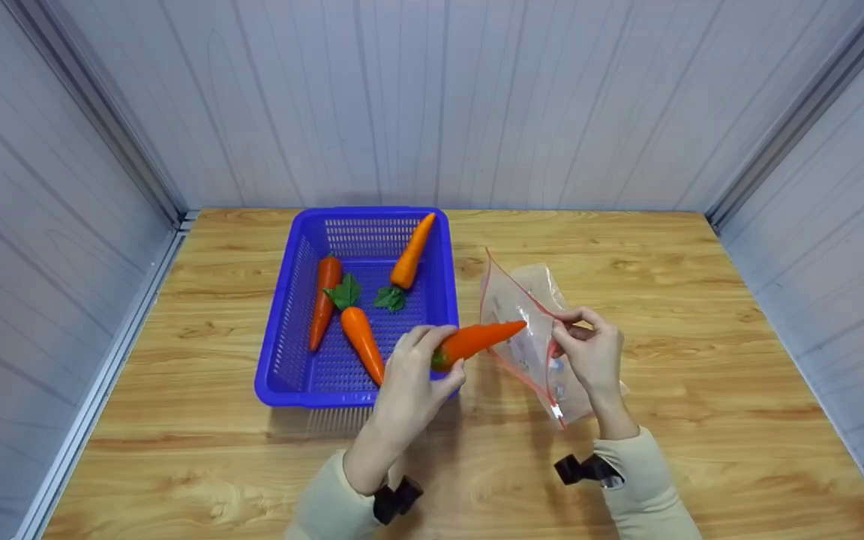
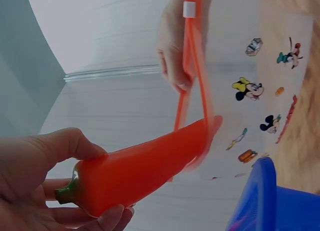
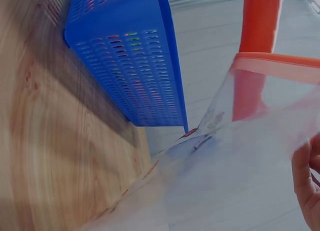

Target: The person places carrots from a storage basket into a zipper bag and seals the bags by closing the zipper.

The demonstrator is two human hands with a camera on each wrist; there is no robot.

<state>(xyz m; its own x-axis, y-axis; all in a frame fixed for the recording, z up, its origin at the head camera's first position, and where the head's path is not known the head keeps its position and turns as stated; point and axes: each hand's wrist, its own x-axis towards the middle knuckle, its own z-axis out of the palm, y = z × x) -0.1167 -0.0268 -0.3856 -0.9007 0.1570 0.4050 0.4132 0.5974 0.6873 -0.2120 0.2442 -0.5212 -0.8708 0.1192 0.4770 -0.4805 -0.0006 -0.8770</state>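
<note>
My left hand (image 1: 411, 375) grips a long orange-red chili pepper (image 1: 477, 341) by its stem end, thumb on one side and fingers on the other. A short green stem shows in the left wrist view, and the tapered tip points right, into the mouth of a clear zip bag (image 2: 232, 136). Through the film in the right wrist view, the pepper's front part (image 3: 248, 93) shows inside. My right hand (image 1: 589, 349) pinches the bag's red zip edge, with the mouth spread apart. The bag has cartoon prints and a white slider (image 1: 556, 410).
Left of the bag stands a blue plastic basket (image 1: 270, 352) with slotted walls. In it lie several carrots, among them a carrot (image 1: 413, 251) at the far right and a carrot (image 1: 361, 337) nearer the front. Pale panel walls (image 1: 432, 105) enclose the wooden table (image 1: 199, 450).
</note>
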